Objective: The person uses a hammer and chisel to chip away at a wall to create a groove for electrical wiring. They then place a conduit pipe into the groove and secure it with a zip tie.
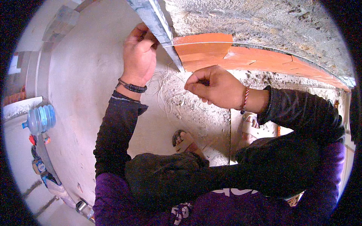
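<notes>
A grey metal bar (154, 22) stands at the end of a low course of orange bricks (203, 44). My left hand (139, 56) is at the bar's left side, fingers curled in; its fingertips are partly hidden, so what they grip cannot be made out. A taut pale line (196, 43) runs from the bar along the top of the bricks to the right. In front of the bricks, my right hand (217, 84) is closed in a pinch on thin string. Loose string (162, 88) lies tangled on the floor below, between my hands.
A rough mortar surface (256, 19) lies beyond the bricks. Mortar crumbs dot the concrete floor (203, 124) near my sandalled feet (183, 140). Along the left wall stand a large blue water bottle (41, 119) and assorted small items (39, 165). A plain wall surface (75, 94) rises at left.
</notes>
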